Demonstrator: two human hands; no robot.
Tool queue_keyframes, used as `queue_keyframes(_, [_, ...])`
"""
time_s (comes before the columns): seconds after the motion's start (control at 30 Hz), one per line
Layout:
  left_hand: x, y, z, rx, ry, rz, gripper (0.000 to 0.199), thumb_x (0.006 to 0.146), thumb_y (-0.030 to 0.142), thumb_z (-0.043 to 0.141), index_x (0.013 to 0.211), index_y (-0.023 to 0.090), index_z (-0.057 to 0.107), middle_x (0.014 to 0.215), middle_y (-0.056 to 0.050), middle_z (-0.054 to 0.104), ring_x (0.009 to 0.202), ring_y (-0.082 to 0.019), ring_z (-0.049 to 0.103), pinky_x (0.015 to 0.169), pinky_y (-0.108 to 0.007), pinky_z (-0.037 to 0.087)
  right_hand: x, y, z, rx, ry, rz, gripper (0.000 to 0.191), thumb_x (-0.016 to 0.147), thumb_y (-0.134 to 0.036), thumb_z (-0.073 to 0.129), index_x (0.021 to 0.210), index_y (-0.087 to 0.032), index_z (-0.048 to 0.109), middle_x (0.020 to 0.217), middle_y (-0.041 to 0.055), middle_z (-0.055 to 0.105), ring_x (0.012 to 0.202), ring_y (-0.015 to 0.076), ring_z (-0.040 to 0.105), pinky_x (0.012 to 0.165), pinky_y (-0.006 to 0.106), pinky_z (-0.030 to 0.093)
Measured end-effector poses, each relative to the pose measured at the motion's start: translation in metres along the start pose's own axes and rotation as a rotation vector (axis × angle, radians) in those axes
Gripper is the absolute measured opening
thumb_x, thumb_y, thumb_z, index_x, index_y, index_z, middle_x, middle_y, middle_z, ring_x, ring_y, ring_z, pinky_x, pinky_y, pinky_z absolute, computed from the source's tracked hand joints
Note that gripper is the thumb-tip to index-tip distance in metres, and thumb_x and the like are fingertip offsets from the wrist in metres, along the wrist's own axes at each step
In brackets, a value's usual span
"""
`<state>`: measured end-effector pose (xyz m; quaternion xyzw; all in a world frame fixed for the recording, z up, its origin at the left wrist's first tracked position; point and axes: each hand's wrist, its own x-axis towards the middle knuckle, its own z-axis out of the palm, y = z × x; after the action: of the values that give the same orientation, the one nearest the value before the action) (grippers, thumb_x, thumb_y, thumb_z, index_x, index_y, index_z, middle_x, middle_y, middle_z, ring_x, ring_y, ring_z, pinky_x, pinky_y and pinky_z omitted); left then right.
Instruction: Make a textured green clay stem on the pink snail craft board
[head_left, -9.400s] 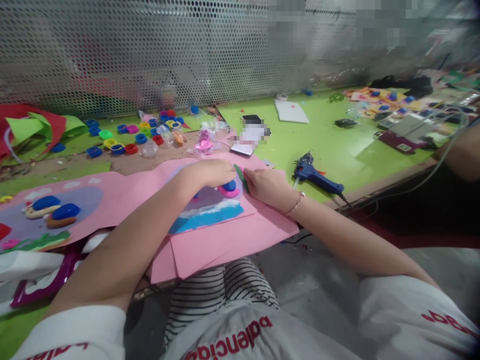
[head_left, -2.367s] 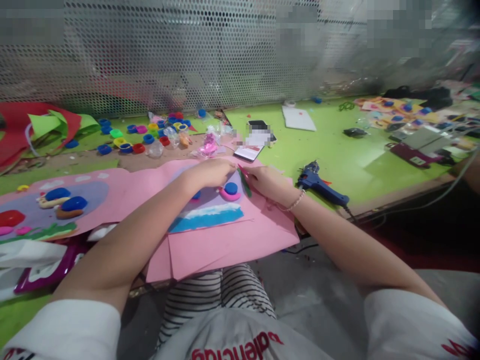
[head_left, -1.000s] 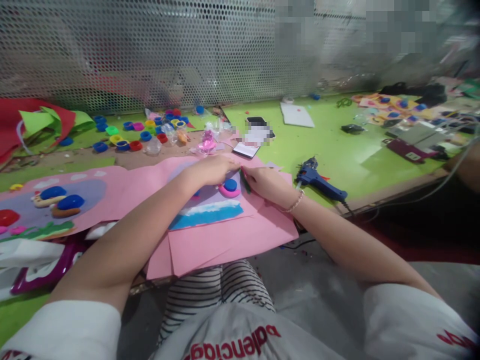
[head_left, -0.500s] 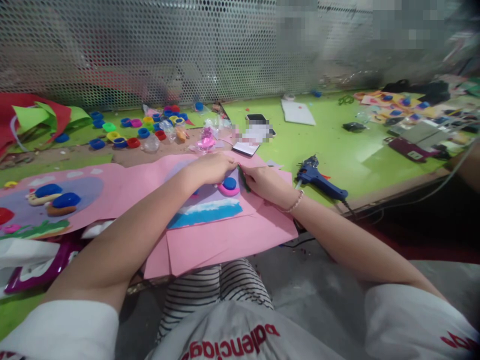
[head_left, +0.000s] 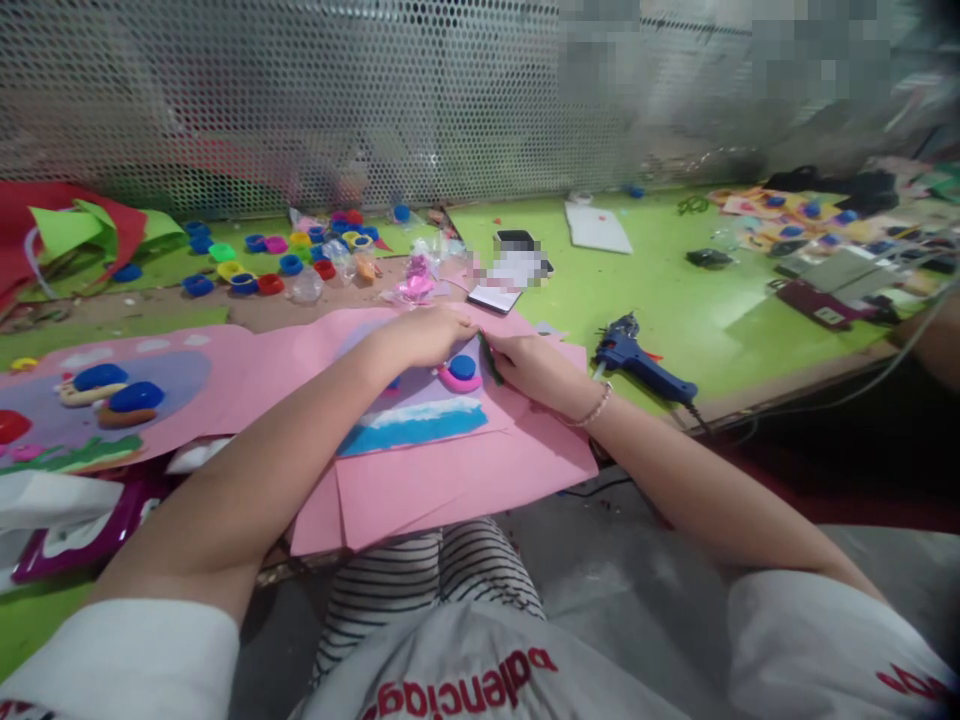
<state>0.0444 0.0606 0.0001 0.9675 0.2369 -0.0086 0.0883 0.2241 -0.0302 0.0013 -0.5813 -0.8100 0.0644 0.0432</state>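
Note:
My left hand (head_left: 433,336) reaches over the upper part of a lilac craft picture, its fingertips pinched together; whatever they hold is too small to make out. Facing it, my right hand (head_left: 536,368) is closed at a narrow dark green strip (head_left: 493,362) along the picture's right side. Between and below the hands sits a blue round piece with a pink curved base (head_left: 460,374). A blue and white band (head_left: 420,428) crosses the picture's lower part. Pink sheets (head_left: 465,490) lie underneath. My left forearm hides part of the picture.
A blue glue gun (head_left: 643,362) lies right of my right hand, with its cord over the table edge. Phones (head_left: 499,297) lie beyond the hands. Colourful caps (head_left: 271,284) are scattered behind. Another pink craft picture (head_left: 180,395) and a purple pack (head_left: 120,535) are at left.
The whole view has shifted very slightly. Both hands stay at almost the same place on the picture, and the other things have not moved.

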Motion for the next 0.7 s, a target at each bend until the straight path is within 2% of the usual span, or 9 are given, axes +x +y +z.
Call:
queue_keyframes(0.3, [0.0004, 0.0007, -0.0017, 0.048, -0.021, -0.021, 0.056, 0.071, 0.004, 0.05, 0.125, 0.02, 0.056, 0.141, -0.007, 0.051, 0.126, -0.019, 0.047, 0.098, -0.028, 0.039, 0.0026, 0.0072, 0.0018, 0.032, 0.027, 0.017, 0.04, 0.091, -0.016, 0.035, 0.121, -0.014, 0.06, 0.094, 0.012, 0.072, 0.071, 0.0175, 0.06, 0.063, 0.028, 0.038])
queue_keyframes(0.47, [0.0001, 0.0008, -0.0024, 0.051, -0.031, -0.034, 0.059, 0.071, 0.003, 0.05, 0.126, 0.021, 0.056, 0.143, -0.006, 0.05, 0.129, -0.018, 0.045, 0.1, -0.027, 0.037, 0.0044, 0.0071, 0.0001, 0.077, 0.005, -0.001, 0.037, 0.089, -0.013, 0.038, 0.116, -0.014, 0.064, 0.093, 0.0094, 0.072, 0.071, 0.0146, 0.06, 0.064, 0.025, 0.04])
queue_keyframes(0.7, [-0.0025, 0.0064, -0.0082, 0.041, -0.066, -0.045, 0.063, 0.071, 0.002, 0.048, 0.132, 0.015, 0.051, 0.143, -0.01, 0.049, 0.128, -0.019, 0.048, 0.1, -0.027, 0.037, 0.0047, 0.0081, 0.0061, 0.028, 0.043, 0.035, 0.038, 0.09, -0.016, 0.037, 0.118, -0.014, 0.063, 0.091, 0.0111, 0.072, 0.07, 0.0164, 0.06, 0.061, 0.027, 0.036])
